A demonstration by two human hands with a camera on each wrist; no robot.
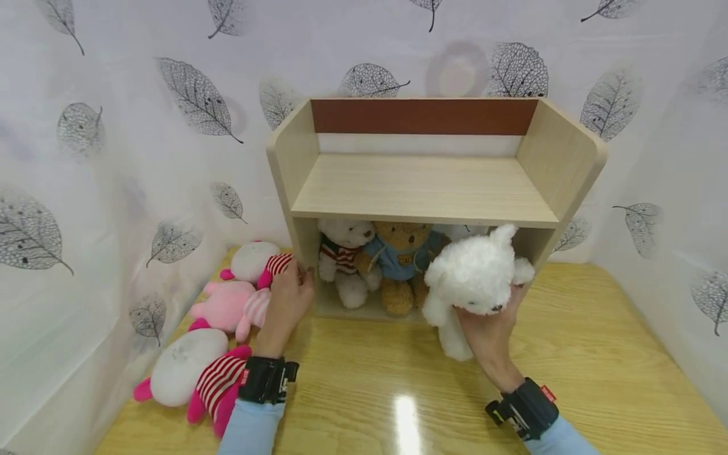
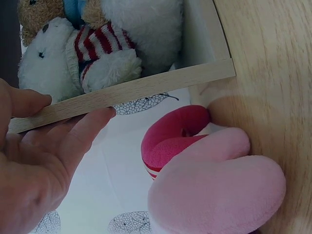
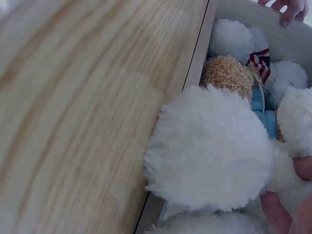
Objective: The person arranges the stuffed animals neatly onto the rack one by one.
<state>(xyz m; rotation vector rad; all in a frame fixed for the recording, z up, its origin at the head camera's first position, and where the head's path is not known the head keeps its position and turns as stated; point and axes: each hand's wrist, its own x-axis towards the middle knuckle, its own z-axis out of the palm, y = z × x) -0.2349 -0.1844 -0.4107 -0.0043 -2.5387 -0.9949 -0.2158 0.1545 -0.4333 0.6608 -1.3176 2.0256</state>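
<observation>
Leaf-print backdrop [image 1: 364,38] behind light-wood shelf unit [image 1: 421,183]. Your right hand [image 1: 491,332] grips white plush animal [image 1: 472,272] before lower opening's right end, head tipped forward, leg hanging below; blue-clad brown bear [image 1: 400,259] just left. Your left hand [image 1: 289,303], farther off, pinches left side panel [image 2: 161,87].

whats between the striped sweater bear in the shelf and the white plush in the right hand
In the head view, the brown bear in the blue top sits between them, inside the shelf.

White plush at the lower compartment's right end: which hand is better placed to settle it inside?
Right, I'd judge: the right hand grips the white plush, while the left hand pinches the opposite side panel, farther from it.
</observation>
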